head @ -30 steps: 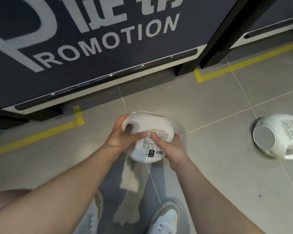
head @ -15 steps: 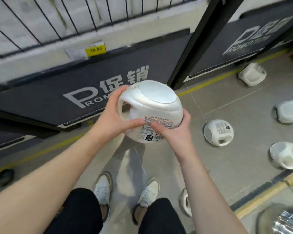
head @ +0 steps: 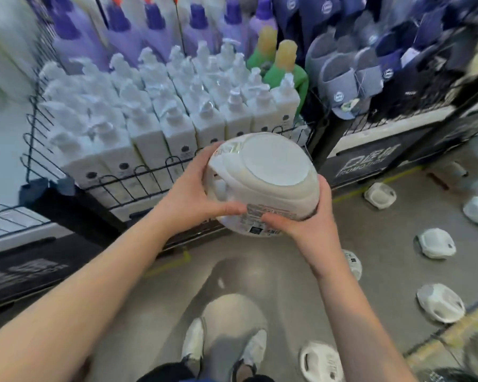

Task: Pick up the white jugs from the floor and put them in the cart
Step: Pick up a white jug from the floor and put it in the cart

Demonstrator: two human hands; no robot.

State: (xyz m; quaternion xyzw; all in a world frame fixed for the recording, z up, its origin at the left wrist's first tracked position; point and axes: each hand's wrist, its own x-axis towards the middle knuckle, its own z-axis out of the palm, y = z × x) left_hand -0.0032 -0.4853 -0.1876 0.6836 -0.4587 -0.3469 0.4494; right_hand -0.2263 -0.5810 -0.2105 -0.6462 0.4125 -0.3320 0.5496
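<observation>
While the left hand (head: 189, 199) clasps one side of a white jug (head: 262, 183) and the right hand (head: 307, 219) clamps the other, the jug sits tipped in mid-air, flat base upward, before a wire bin (head: 149, 172) of white bottles (head: 177, 117). More jugs (head: 440, 306) lie scattered on the floor (head: 384, 271) to the right. White shoes (head: 193, 346) stand below.
</observation>
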